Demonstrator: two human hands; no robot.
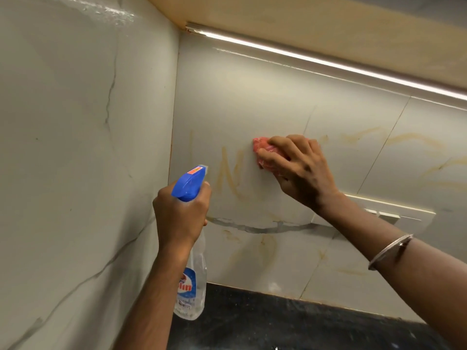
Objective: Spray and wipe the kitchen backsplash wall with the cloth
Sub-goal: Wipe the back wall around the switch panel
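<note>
My left hand [180, 213] grips the neck of a clear spray bottle [194, 281] with a blue trigger head, its nozzle aimed at the backsplash wall [252, 102]. The wall is pale marble-look tile with yellowish smears. My right hand [298, 168] presses a bunched pink cloth [265, 150] flat against the wall, fingers curled over it, to the right of the smears near the nozzle.
A side wall [75, 147] meets the backsplash in a corner at left. Above runs a wooden cabinet underside [303, 26] with a lit strip light [328, 64]. A white switch plate [394, 213] sits behind my right wrist. Below lies a black countertop [290, 324].
</note>
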